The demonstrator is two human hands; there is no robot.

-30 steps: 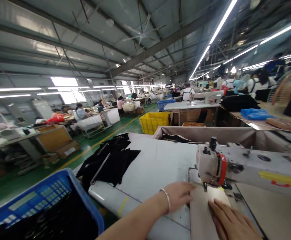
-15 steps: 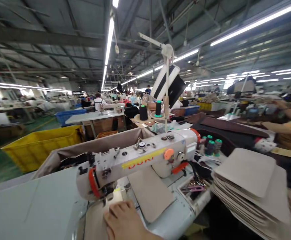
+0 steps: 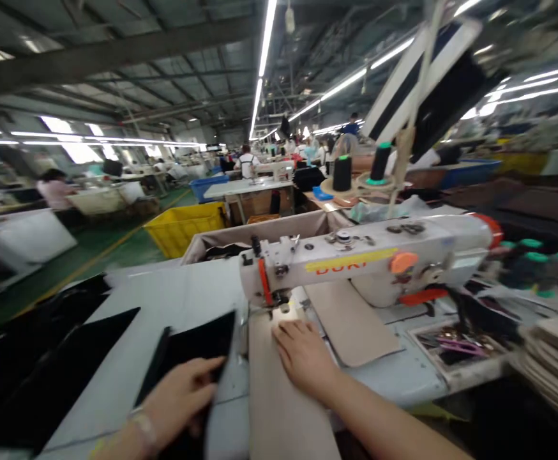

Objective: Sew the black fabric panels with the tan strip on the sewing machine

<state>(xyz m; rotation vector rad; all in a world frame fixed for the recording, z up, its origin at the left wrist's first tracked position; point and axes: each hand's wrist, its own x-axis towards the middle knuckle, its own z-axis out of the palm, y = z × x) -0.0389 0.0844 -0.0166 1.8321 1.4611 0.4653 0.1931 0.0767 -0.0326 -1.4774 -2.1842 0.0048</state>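
A white sewing machine (image 3: 355, 255) stands across the pale table, its needle end toward the left. My right hand (image 3: 305, 354) lies flat on a long beige fabric panel (image 3: 279, 409), fingers stretched out just in front of the presser foot. On the left, my left hand (image 3: 178, 396) pinches the edge of a black fabric piece (image 3: 195, 342), which is lifted and tilted above the table. Beneath the machine arm rests another beige panel (image 3: 355, 319). More black fabric (image 3: 82, 364) lies along the left part of the table.
Right of the machine is a small tray (image 3: 461, 345) with scissors and metal bits. A stack of beige panels (image 3: 557, 364) sits at the right edge. Green-topped thread cones (image 3: 532, 262) stand behind. Beyond the table are a yellow bin (image 3: 186, 227) and distant workers.
The view has swung left and down. My left hand has come into view with the black fabric piece. My right hand still rests on the beige panel.
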